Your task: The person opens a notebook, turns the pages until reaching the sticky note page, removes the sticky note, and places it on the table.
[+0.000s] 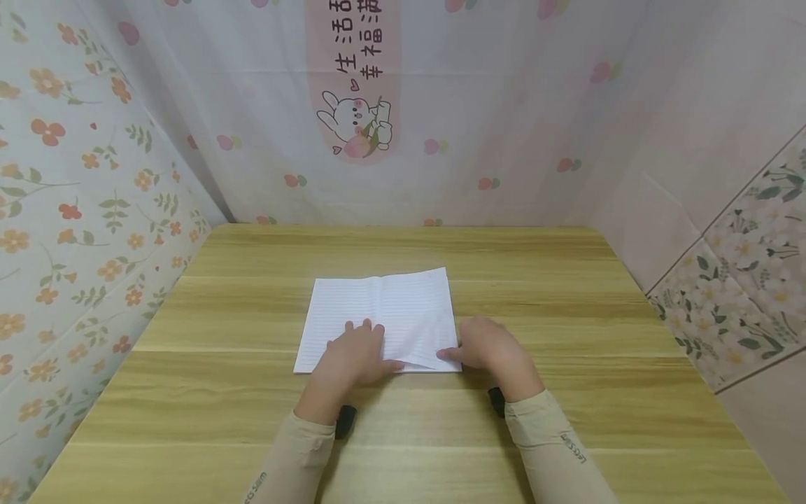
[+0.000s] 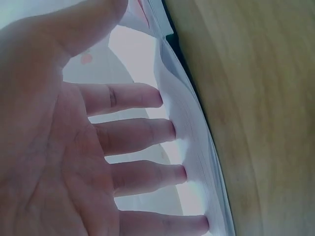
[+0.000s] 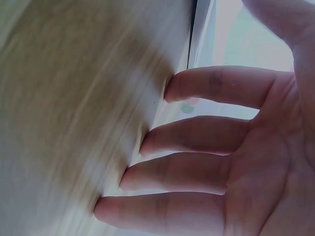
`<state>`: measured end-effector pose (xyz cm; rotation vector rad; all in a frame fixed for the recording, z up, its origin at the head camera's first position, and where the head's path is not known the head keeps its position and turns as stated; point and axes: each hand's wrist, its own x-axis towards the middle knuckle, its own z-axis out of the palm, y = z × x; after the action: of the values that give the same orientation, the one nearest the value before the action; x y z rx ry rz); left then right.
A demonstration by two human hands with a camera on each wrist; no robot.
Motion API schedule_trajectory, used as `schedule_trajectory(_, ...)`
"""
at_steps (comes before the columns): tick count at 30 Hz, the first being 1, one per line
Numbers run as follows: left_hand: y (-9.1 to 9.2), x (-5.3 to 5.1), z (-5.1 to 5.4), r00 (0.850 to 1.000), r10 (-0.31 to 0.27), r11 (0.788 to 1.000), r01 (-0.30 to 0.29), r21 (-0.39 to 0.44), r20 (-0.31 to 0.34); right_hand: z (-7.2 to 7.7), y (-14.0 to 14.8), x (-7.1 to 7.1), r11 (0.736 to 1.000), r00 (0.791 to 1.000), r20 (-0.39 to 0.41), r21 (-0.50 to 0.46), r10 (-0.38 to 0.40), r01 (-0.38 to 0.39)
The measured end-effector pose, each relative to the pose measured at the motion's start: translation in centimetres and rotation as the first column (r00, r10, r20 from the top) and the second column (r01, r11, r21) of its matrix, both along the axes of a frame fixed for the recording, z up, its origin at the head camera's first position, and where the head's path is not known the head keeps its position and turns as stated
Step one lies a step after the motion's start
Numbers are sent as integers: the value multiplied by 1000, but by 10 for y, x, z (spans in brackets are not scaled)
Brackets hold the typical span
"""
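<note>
An open notebook [image 1: 343, 297] with ruled white pages lies on the table. My left hand [image 1: 354, 353] rests on it near the middle fold, its fingers spread and fairly straight; the left thumb is by the lower edge of the right-hand page. In the left wrist view those fingertips press the pages [image 2: 189, 132]. Just off the notebook's right edge is my right hand [image 1: 494, 346], its thumb touching the right-hand page [image 1: 418, 297] near the lower corner. That page bulges up there in a slanting curl. The right wrist view shows the right fingertips resting on the tabletop.
The wood-grain table [image 1: 239, 392] runs up to a printed curtain [image 1: 504, 126] at the back. Floral cloth [image 1: 82, 210] hangs along the left side, and a tiled wall [image 1: 743, 280] borders the right.
</note>
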<state>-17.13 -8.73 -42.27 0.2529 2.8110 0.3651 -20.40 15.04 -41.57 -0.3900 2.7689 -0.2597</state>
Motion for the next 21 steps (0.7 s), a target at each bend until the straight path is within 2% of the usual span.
schedule_trajectory(4,-7,-4,2,998,-62,998,62,33,24,1,1,0,1000,1000,5,11,19,-19)
schedule_trajectory(8,-17,-11,4,994,-92,991,87,99,54,1,3,-1,1000,999,25,-9,29,-29)
schedule_trajectory(10,-22,-14,5,994,-70,988,57,146,81,1,4,-1,1000,999,42,-19,25,-24)
schedule_trajectory(13,-28,-16,6,997,8,981,-22,194,71,1,4,-1,999,998,55,-29,23,-22)
schedule_trajectory(15,-31,-17,8,996,90,970,-90,225,10,1,4,-1,999,998,62,-33,21,-19)
schedule_trajectory(17,-33,-16,11,980,180,959,-157,235,-83,1,5,0,999,998,65,-35,19,-17)
schedule_trajectory(19,-34,-14,14,951,240,956,-197,216,-193,1,5,0,999,998,65,-32,18,-16)
schedule_trajectory(21,-34,-12,15,917,258,963,-221,152,-304,2,5,0,999,998,63,-31,16,-14)
